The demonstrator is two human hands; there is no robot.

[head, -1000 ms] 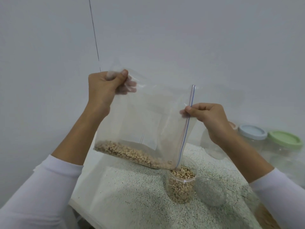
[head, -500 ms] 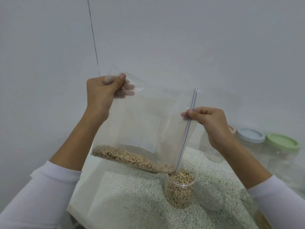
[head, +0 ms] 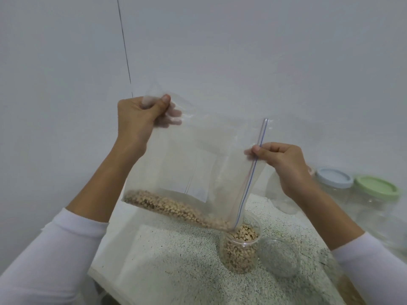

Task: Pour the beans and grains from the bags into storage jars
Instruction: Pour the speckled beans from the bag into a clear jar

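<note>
both hands hold a clear zip bag (head: 198, 164) tilted over the speckled worktop (head: 167, 260): the left hand (head: 136, 119) pinches its raised bottom corner, the right hand (head: 279, 159) pinches the zip edge. beans (head: 176, 209) lie along the low side, the mouth corner over an open jar (head: 241, 245) nearly full of beans. a clear lid (head: 278, 257) lies beside it.
</note>
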